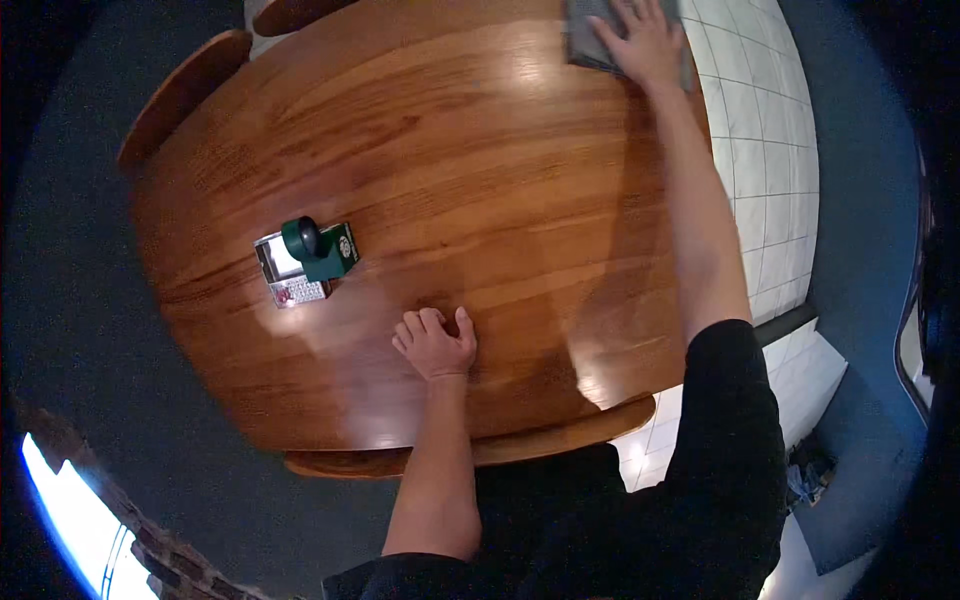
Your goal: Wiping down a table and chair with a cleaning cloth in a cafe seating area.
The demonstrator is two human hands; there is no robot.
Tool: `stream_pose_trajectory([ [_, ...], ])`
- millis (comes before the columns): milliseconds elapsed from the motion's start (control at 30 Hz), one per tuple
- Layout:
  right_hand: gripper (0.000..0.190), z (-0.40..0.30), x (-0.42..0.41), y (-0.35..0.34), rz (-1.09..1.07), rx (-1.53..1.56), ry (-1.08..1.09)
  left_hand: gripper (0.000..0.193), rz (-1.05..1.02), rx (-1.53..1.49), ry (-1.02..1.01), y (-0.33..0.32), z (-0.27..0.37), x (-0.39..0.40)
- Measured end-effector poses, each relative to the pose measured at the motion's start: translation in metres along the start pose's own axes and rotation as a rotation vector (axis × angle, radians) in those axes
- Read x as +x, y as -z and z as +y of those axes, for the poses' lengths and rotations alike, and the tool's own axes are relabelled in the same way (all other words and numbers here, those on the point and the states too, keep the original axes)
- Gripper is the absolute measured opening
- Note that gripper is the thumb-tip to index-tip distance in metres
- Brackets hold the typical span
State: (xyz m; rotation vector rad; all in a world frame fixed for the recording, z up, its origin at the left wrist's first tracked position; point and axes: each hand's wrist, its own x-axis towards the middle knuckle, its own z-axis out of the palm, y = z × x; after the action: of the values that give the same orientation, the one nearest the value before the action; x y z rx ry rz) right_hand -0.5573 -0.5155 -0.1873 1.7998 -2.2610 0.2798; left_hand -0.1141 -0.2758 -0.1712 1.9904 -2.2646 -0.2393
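Note:
My right hand [646,46] reaches to the far right corner of a wooden table [480,202], fingers spread flat on a dark grey flat item, perhaps a folded cloth [589,37]. My left hand [439,343] rests on the table near its front edge, fingers curled, with nothing visible in it. Left of and beyond that hand stand a green box [336,259] and a round green object with a black face [303,238]. They overlap a small silver box or tray [298,291], which bears writing and shows a white inside.
A wooden chair back [566,435] lines the table's front edge, before my body. Another chair back [184,94] stands at the far left, with a further one [296,13] beyond it. White tiled floor [772,172] shows on the right.

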Motion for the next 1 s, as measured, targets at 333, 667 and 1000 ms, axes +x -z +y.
stream_pose_trajectory([
  [333,0.069,-0.089,-0.083,0.02,-0.118,-0.034,-0.149,0.03,0.067,0.086,-0.071,-0.001,-0.002,0.002],
  [667,0.061,-0.284,-0.088,0.037,-0.243,0.502,0.257,0.038,-0.087,0.058,0.012,-0.001,0.0,-0.003],
  [1000,0.073,0.018,-0.099,0.028,-0.112,-0.052,-0.454,0.033,0.023,0.04,-0.022,-0.004,-0.002,-0.001],
])
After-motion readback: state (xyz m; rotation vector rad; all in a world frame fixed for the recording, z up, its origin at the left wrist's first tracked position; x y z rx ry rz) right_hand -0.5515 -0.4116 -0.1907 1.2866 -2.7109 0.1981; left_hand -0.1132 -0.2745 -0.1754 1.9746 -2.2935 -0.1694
